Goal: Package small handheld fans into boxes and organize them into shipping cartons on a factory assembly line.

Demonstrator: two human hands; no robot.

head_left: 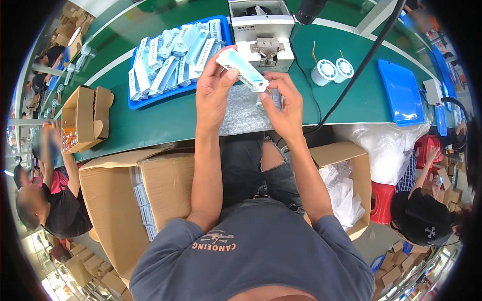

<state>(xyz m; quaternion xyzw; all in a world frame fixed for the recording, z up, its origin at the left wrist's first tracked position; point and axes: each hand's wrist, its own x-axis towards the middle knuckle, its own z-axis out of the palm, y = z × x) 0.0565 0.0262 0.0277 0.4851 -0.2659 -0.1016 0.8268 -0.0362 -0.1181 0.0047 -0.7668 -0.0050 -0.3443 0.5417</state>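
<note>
Both hands, left hand and right hand, were clamped on a small white-and-blue box, apparently closing its end flap; tucking called for steady fingertip pressure.

Long white-and-light-blue rectangular cardboard box: held in air above green desk, tilted, upper-left end higher, lower-right end lower; upper-left end pinched between thumb and fingers of left hand; lower-right end touched by fingertips of right hand; white face up, light-blue stripe along side; lies above sheet of clear bubble wrap, just before white boxy machine; flap state at lower end unclear.
</note>
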